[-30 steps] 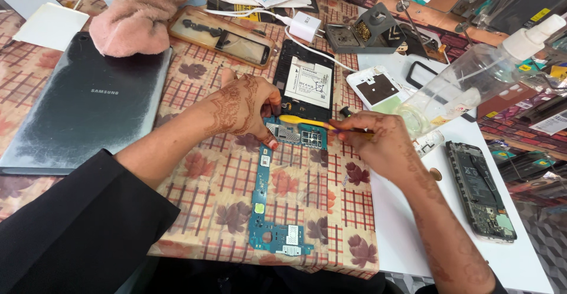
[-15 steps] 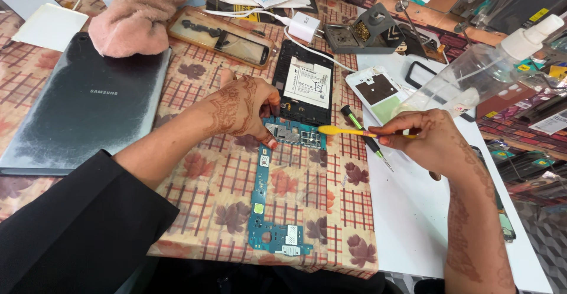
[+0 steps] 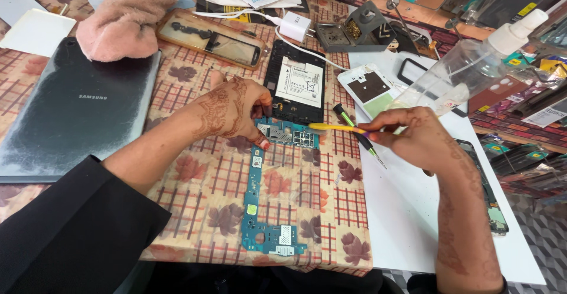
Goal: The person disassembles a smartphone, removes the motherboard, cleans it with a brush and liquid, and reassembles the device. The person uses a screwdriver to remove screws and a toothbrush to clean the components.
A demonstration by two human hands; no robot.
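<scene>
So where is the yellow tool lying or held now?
In the head view, the right hand holds the yellow tool just right of the blue circuit board.

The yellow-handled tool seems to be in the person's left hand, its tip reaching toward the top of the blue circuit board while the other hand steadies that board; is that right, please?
Not quite: the head view shows the yellow-handled tool in the right hand, not the left. Its tip does reach toward the top of the blue circuit board, and the left hand steadies that board.
</scene>
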